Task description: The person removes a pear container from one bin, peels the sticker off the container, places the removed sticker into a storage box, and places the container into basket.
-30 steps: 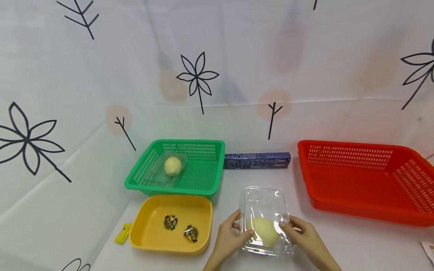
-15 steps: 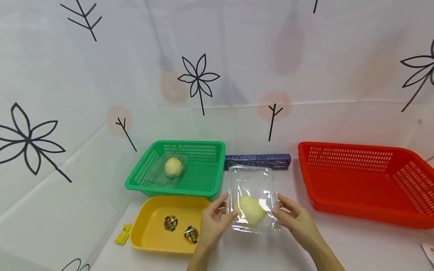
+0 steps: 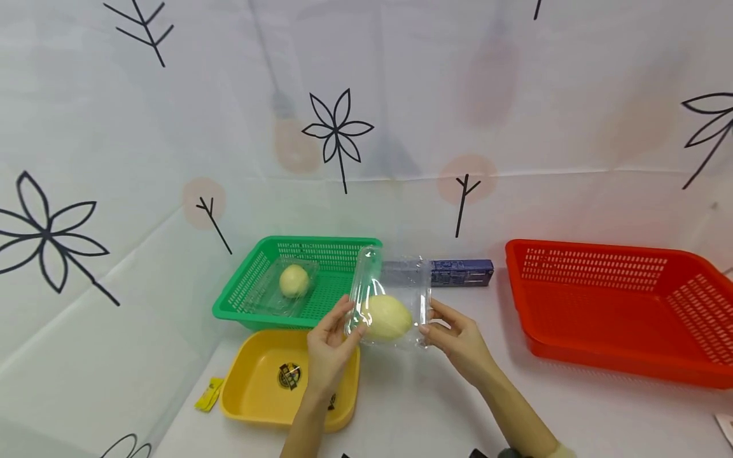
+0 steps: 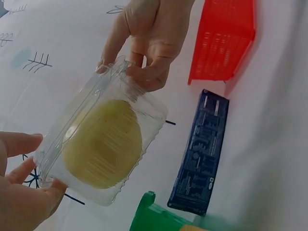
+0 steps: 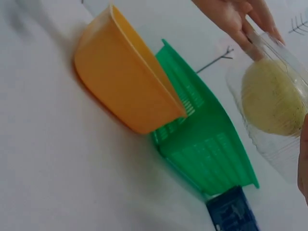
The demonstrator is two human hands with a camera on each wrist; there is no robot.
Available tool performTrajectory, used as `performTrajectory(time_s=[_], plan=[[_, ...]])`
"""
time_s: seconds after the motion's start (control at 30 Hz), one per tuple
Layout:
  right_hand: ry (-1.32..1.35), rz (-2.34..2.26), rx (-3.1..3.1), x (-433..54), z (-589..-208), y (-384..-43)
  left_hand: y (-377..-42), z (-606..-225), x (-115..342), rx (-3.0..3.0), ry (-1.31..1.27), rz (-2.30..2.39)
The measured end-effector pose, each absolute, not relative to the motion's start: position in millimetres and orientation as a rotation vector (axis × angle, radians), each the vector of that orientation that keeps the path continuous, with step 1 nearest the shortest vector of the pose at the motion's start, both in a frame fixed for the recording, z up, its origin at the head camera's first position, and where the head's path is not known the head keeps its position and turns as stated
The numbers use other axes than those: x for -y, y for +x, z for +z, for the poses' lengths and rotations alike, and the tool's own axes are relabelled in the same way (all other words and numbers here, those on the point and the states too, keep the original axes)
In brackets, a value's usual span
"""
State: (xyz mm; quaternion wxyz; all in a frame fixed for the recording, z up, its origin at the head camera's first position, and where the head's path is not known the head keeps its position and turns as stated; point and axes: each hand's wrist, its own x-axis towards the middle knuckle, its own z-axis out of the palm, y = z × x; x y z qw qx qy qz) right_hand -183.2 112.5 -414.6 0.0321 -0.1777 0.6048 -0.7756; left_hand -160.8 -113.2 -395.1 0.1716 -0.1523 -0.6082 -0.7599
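Observation:
A clear plastic clamshell box (image 3: 372, 270) with a pale yellow round fruit (image 3: 387, 318) inside is held up off the table, tilted. My left hand (image 3: 329, 353) pinches its left edge between thumb and fingers, while my right hand (image 3: 458, 343) grips the right edge. Through the plastic in the left wrist view, the fruit (image 4: 103, 144) looks yellow-green; its exact kind is unclear. Behind and left of the box stands a green basket (image 3: 246, 316), where another clear box (image 3: 266, 292) lies with a smaller-looking pale fruit (image 3: 294, 281).
In front of the green basket is a yellow tub (image 3: 252, 369) with round dark stickers (image 3: 289, 376) in it. A yellow packet (image 3: 209, 394) lies to its left. At the back is a long blue box (image 3: 462, 273); a red basket (image 3: 618, 312) stands right.
Both hands have lifted the clamshell box with the fruit and carried it up, away from me and to the left, toward the green basket. The baskets and tub stay in place.

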Motion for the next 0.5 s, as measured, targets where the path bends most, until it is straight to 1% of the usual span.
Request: performTrajectory(time_s=[0.23, 0.5], plan=[[-0.454, -2.318, -1.887, -89.0, -406.8, -206.2, -173.4, -384.6, 136.0, 1.816, -0.411, -2.087], [-0.409, -2.251, -1.918, -68.4, -405.4, -232.5, -201.0, -384.1, 157.5, 1.929, -0.349, -1.988]])
